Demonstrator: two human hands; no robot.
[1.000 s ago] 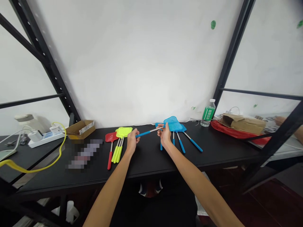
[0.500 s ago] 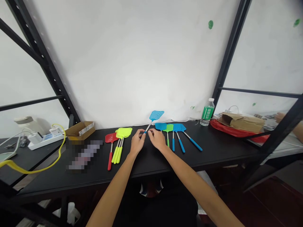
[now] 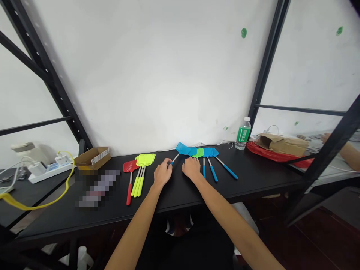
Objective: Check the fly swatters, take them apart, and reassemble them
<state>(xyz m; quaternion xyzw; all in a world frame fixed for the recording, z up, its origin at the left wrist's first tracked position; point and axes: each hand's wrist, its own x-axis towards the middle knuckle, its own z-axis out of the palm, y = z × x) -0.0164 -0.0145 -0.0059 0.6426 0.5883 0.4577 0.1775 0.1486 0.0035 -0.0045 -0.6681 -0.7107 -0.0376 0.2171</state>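
My left hand [image 3: 163,172] is closed round the handle of a blue fly swatter [image 3: 182,149], whose head lies low by the wall and overlaps another blue head. Beside it my right hand [image 3: 192,168] is curled closed, just below the green fly swatter [image 3: 200,152]; whatever its fingers hold is hidden. Several blue fly swatters [image 3: 213,172] fan out to the right of that hand. Left of my hands lie several yellow fly swatters [image 3: 146,159], heads stacked, and a red fly swatter [image 3: 129,183], its head partly under theirs.
An open cardboard box [image 3: 94,158] and a power strip [image 3: 50,171] with a yellow cable [image 3: 67,183] are on the left. A water bottle [image 3: 243,134] stands by the right post. Beyond it are a torn carton [image 3: 284,144], red plastic [image 3: 264,153] and another person's arm [image 3: 350,155].
The blue swatter's head has come down from its raised position against the wall onto the others. My right hand has left its handle and moved slightly right, fingers curling downward.
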